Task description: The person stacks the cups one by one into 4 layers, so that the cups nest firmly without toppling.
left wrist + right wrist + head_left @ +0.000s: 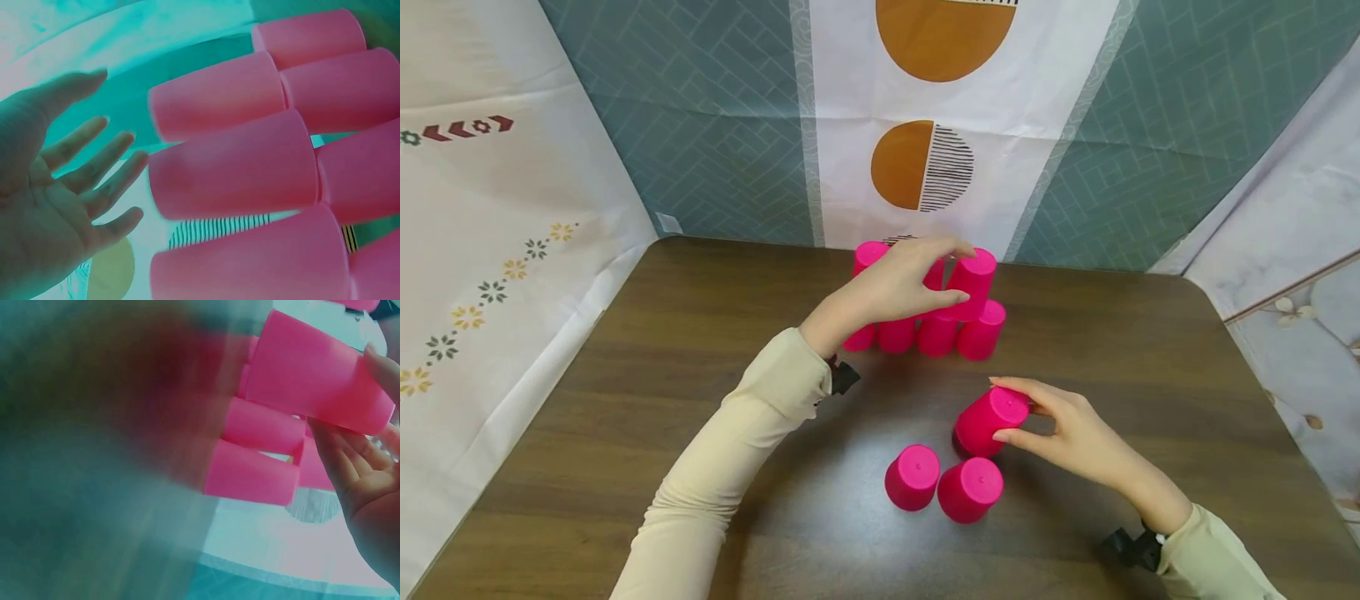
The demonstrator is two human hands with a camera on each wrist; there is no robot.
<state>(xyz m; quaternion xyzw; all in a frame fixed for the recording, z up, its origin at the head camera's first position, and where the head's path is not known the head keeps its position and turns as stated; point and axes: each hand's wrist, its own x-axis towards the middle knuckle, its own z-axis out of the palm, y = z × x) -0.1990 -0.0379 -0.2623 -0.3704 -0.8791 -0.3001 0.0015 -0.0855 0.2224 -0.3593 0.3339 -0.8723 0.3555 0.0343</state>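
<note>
Pink cups stand upside down on the table in two tiers, an upper row (972, 283) resting on a lower row (980, 332). My left hand (897, 285) hovers over the upper tier with thumb and fingers spread. In the left wrist view, that hand (69, 187) holds nothing, its fingertips close to the base ends of the upper cups (231, 165). Nearer to me, my right hand (1071, 437) grips one inverted pink cup (981, 425) near its base, thumb on one side and fingers on the other. The right wrist view shows this tilted cup (319, 375) between thumb and fingers.
Two more inverted cups, one left (913, 477) and one right (971, 490), stand side by side just in front of the gripped cup. Behind the tiers, a patterned cloth (925, 167) hangs at the far edge of the wooden table (700, 317). Dark straps circle both wrists.
</note>
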